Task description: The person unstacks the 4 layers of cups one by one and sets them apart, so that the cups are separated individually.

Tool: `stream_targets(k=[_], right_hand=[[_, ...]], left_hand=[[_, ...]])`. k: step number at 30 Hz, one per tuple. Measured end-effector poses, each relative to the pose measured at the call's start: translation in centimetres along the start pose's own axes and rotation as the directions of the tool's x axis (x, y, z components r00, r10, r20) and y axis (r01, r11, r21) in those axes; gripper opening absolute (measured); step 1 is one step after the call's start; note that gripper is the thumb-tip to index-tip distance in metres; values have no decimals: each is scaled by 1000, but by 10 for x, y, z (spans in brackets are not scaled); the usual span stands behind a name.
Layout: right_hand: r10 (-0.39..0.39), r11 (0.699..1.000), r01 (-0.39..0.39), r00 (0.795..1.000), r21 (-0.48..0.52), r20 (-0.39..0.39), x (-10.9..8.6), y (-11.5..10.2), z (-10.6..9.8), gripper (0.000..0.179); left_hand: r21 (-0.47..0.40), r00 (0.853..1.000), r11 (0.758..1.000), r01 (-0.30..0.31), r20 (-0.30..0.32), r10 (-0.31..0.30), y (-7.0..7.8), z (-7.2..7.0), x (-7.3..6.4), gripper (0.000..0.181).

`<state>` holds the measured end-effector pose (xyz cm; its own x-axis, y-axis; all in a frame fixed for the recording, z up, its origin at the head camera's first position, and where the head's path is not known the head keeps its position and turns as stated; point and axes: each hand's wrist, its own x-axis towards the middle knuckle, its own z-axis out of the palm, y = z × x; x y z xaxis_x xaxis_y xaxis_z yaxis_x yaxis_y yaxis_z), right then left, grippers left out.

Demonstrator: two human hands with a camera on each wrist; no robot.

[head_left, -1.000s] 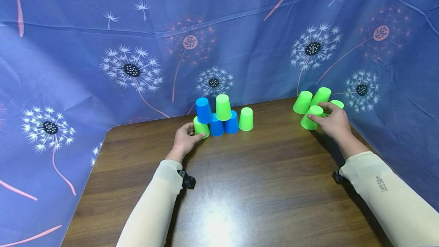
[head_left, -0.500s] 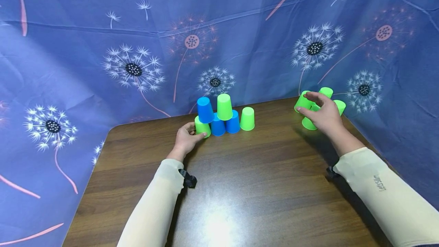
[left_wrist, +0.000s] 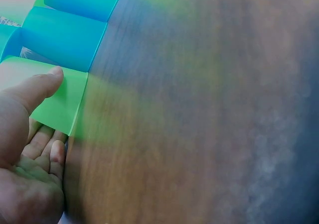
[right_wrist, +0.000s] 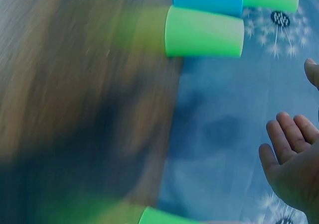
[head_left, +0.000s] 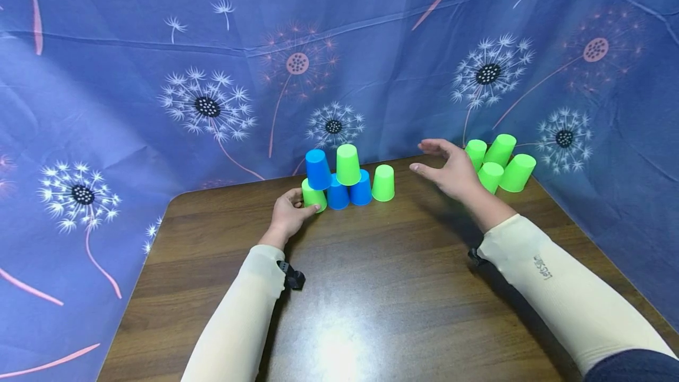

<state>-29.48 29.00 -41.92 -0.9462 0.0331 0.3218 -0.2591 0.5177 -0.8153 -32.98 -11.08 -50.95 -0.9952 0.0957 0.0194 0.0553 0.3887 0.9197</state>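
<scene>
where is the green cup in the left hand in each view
Head: green cup, just left of and below centre, in the left hand.
Left wrist: left side, mid-height, partly behind that hand.
Right wrist: not in it.
Shared landmark: bottom row's right blue cup, cut by the top edge in both wrist views.

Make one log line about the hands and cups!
left hand: holds green cup | right hand: empty | upper blue cup: on lower cups
</scene>
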Motion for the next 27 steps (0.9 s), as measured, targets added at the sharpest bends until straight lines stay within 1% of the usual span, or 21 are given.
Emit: stream_targets(k=[3,9,14,20,27], right_hand=[[-17,1000,17,999,10,34,4,-8,12,64],[-23,999,19,994,31,109,8,-26,35,62],[-45,998,38,989,52,144,12,-38,53,62],[-18,997,4,982,75,188,17,-48,71,64],[-16,999,9,979,35,202,22,-56,88,65]], left_hand=[[4,1000,1000,-4,-2,4,-1,0,1,59],[-1,1000,1000,10,3,-10,-1,0,1,61],[2,1000,1000,8,-3,-8,0,1,1,59],[1,1000,1000,16,-6,-16,1,1,-1,58],[9,1000,1000,7,-14,-7,1,1,0,57]])
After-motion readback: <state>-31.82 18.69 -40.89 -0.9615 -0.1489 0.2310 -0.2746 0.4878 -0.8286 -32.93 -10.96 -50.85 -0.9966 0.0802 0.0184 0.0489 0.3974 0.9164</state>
